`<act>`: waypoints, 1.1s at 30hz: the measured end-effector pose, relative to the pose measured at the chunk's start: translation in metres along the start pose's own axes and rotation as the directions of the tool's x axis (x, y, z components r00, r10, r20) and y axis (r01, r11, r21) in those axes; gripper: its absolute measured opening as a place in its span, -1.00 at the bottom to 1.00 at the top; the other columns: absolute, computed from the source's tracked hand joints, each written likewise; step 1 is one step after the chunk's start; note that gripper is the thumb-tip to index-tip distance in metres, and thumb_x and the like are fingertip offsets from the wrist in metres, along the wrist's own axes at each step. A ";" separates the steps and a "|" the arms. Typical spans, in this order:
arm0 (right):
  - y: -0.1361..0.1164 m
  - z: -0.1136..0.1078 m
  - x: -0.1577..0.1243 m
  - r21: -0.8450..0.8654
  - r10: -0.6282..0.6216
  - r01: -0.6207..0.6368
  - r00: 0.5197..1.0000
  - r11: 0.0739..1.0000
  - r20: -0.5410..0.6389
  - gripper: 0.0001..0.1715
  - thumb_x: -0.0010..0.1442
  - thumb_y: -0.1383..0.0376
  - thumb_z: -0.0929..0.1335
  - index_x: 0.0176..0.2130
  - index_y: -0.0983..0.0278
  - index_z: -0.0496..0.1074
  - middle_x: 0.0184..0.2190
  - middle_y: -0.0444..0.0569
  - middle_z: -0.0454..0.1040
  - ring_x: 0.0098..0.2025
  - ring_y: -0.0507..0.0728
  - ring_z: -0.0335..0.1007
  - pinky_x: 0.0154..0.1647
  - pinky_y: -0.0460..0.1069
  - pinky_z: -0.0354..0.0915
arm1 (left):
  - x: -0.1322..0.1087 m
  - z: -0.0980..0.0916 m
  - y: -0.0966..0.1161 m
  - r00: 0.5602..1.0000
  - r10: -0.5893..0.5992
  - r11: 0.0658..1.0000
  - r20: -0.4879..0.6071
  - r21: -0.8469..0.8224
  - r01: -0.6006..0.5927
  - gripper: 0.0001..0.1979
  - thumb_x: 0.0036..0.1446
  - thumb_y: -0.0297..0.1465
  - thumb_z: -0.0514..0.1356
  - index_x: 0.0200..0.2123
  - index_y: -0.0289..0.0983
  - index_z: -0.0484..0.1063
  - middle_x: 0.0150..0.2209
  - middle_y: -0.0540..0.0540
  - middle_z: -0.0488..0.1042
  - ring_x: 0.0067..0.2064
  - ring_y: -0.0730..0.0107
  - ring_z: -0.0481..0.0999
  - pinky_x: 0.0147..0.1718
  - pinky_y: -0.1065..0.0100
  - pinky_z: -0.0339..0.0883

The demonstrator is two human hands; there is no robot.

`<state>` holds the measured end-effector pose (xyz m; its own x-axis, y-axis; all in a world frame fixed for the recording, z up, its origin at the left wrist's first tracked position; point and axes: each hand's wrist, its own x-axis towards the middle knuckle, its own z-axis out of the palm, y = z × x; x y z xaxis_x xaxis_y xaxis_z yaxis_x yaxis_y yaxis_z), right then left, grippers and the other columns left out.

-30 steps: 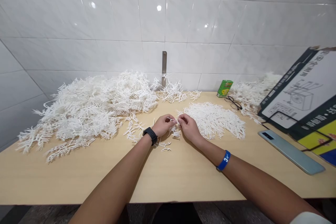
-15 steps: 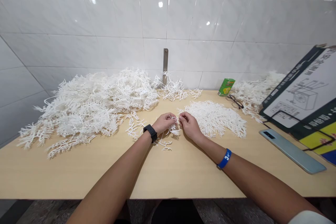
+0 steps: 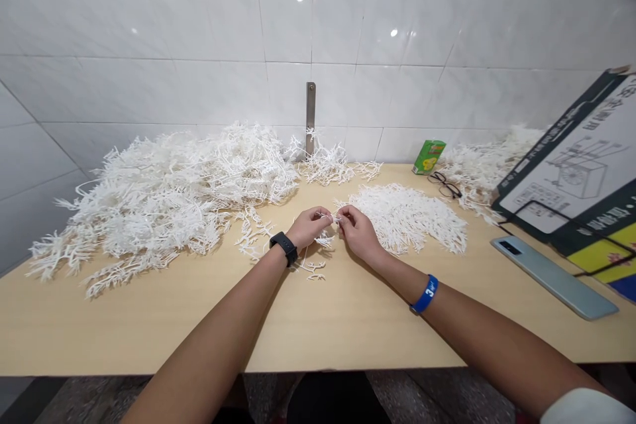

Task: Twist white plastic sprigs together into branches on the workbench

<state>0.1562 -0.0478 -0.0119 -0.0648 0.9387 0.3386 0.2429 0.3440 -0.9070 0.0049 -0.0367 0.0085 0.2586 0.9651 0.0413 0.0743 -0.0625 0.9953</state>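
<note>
Over the middle of the table, my left hand (image 3: 311, 226) is closed on a white branched plastic sprig (image 3: 324, 240), whose twigs hang below the fingers. My right hand (image 3: 356, 232) pinches the sprig's thin end close to the left fingertips; the exact grip is partly hidden. Beneath my left hand lie a few loose twigs (image 3: 314, 270). A flat heap of small white pieces (image 3: 407, 215) spreads just beyond my right hand. To the left rises a large tangled pile of white branched sprigs (image 3: 183, 192).
A smaller clump of sprigs (image 3: 328, 164) lies by a metal bracket (image 3: 311, 119) at the tiled wall. Toward the right are a green box (image 3: 429, 157), eyeglasses (image 3: 444, 184), another white pile (image 3: 481, 162), a phone (image 3: 554, 277) and a leaning printed carton (image 3: 571, 179) on the table (image 3: 348, 338).
My fingertips have come closer together, with a bit of the sprig now between them. The whole view has shifted slightly; the piles look the same.
</note>
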 end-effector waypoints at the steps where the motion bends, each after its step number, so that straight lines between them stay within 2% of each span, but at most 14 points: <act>1: 0.000 0.000 0.000 -0.006 -0.002 0.002 1.000 1.000 -0.001 -0.80 0.17 0.15 0.25 -0.36 0.23 0.27 -0.55 -0.16 0.29 -0.50 0.07 0.22 -0.44 -0.03 0.16 | 0.000 0.000 -0.001 1.000 0.007 1.000 -0.002 0.002 -0.007 -0.80 -0.12 -0.29 0.22 -0.43 -0.30 0.38 -0.57 0.09 0.26 -0.52 0.54 0.21 -0.48 0.44 0.08; 5: -0.002 0.000 -0.001 -0.056 -0.027 0.027 1.000 0.998 0.000 -0.81 0.17 0.16 0.25 -0.37 0.23 0.28 -0.53 -0.15 0.30 -0.47 0.07 0.22 -0.41 -0.03 0.16 | 0.002 -0.001 -0.003 0.999 0.035 0.999 -0.019 0.040 -0.034 -0.83 -0.14 -0.34 0.20 -0.43 -0.31 0.38 -0.55 0.06 0.29 -0.50 0.53 0.24 -0.48 0.45 0.10; 9: -0.003 0.001 -0.002 -0.063 -0.025 0.028 0.999 0.998 0.043 -0.81 0.17 0.17 0.24 -0.38 0.23 0.28 -0.53 -0.15 0.30 -0.46 0.07 0.22 -0.41 -0.04 0.16 | 0.002 -0.002 -0.004 0.996 0.073 0.986 -0.053 0.155 -0.064 -0.88 -0.14 -0.38 0.18 -0.47 -0.30 0.35 -0.60 0.09 0.23 -0.54 0.56 0.17 -0.53 0.47 0.04; 21: -0.007 0.001 -0.005 -0.096 -0.056 0.062 0.996 0.993 0.072 -0.83 0.16 0.20 0.23 -0.39 0.23 0.28 -0.52 -0.13 0.31 -0.43 0.08 0.22 -0.39 -0.04 0.16 | 0.002 -0.002 -0.008 0.988 0.155 0.915 -0.001 0.377 -0.143 -0.90 -0.14 -0.47 0.17 -0.44 -0.28 0.33 -0.57 0.08 0.28 -0.52 0.53 0.20 -0.52 0.45 0.07; 25: -0.006 0.001 -0.003 -0.090 -0.033 0.038 0.998 0.995 0.057 -0.83 0.16 0.19 0.23 -0.39 0.23 0.27 -0.53 -0.14 0.30 -0.45 0.08 0.22 -0.40 -0.04 0.15 | 0.002 -0.002 -0.007 0.987 0.159 0.935 -0.025 0.324 -0.143 -0.92 -0.10 -0.45 0.17 -0.45 -0.28 0.31 -0.58 0.09 0.26 -0.53 0.55 0.18 -0.53 0.47 0.03; 33: 0.000 0.000 0.001 -0.052 0.006 -0.005 1.000 0.999 0.013 -0.80 0.17 0.16 0.24 -0.39 0.22 0.27 -0.56 -0.17 0.28 -0.49 0.06 0.20 -0.44 -0.04 0.14 | 0.000 0.000 -0.001 1.000 0.003 0.997 0.019 0.076 -0.005 -0.85 -0.09 -0.39 0.18 -0.38 -0.27 0.32 -0.58 0.08 0.33 -0.59 0.57 0.20 -0.57 0.48 0.02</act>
<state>0.1562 -0.0471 -0.0119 -0.0759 0.9409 0.3301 0.2934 0.3375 -0.8944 0.0049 -0.0371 0.0073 0.2772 0.9599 0.0428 0.1458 -0.0861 0.9856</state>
